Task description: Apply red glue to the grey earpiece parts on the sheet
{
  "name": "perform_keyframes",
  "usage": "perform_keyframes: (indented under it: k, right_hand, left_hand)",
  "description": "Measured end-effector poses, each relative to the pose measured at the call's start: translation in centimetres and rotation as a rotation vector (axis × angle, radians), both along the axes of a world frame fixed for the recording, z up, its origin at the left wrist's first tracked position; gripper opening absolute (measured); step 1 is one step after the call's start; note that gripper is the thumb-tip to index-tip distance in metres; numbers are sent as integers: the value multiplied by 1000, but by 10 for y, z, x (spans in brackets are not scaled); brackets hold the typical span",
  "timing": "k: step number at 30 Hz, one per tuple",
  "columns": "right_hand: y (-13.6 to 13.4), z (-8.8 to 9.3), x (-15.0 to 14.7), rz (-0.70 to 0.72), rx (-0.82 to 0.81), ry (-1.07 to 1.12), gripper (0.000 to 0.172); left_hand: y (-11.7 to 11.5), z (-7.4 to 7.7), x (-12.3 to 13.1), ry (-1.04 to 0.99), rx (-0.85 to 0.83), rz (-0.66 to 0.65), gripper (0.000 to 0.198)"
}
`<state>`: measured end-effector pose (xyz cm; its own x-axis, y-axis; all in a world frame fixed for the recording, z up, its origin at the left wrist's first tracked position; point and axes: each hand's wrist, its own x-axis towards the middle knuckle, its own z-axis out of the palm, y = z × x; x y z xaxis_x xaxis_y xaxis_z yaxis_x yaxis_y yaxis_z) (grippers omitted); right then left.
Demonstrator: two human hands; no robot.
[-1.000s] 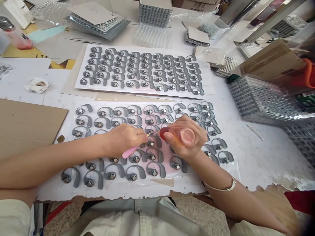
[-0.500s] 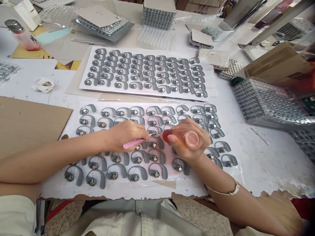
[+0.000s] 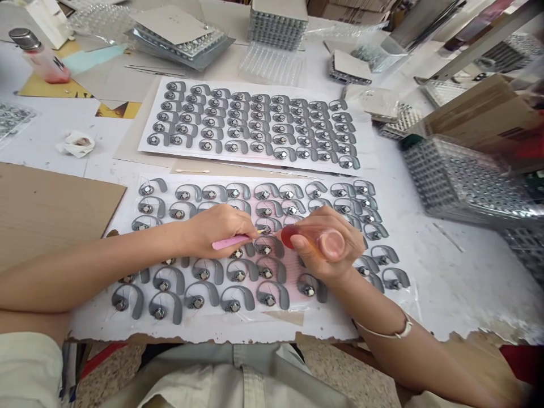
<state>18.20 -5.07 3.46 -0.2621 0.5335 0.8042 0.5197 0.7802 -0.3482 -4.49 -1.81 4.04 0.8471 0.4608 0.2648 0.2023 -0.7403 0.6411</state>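
Observation:
My left hand [image 3: 223,226] is closed around a slim pink-handled tool [image 3: 232,242] with a thin pale tip. In my right hand [image 3: 318,265] is a small see-through squeeze bottle [image 3: 314,235] holding red-orange liquid, its base turned up toward me and its narrow end pointing left. Both tips meet close over one grey ear-hook earphone part [image 3: 264,228] in the middle of the near sheet [image 3: 255,326]. Rows of similar grey hooks with round metallic speakers and fine wires lie around my hands; some are covered by my hands and forearms.
A second white board [image 3: 147,144] of grey hooks lies behind, with a cotton swab [image 3: 192,171] in front of it. Clear plastic trays [image 3: 463,175] are stacked at right beside a cardboard box [image 3: 471,116]. A bottle of red liquid [image 3: 45,62] stands back left near crumpled tissue [image 3: 76,144].
Both hands keep nearly the same place and the same hold on the pink-handled tool and the squeeze bottle. The view has shifted very slightly.

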Motion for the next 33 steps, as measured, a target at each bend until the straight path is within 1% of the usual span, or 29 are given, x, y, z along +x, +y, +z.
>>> perform_keyframes:
  k: [5,13,21,26,33]
  right_hand:
    - [-1,0,-1,-21,-35,9,10]
    - [-1,2,-4,26,-25,11,10]
    - [-3,-2,-6,33,-42,23,7]
    - [-4,-2,-8,21,-81,32,7]
    - [-3,-1,-8,23,-67,35,7]
  left_hand:
    - [0,0,0,-28,-14,9,19]
    - [3,-5,0,-84,3,8,15]
    - [4,-5,0,-96,-5,2,14]
    - [4,-5,-1,-106,-3,-2,12]
    - [4,-5,-1,-82,-6,-1,11]
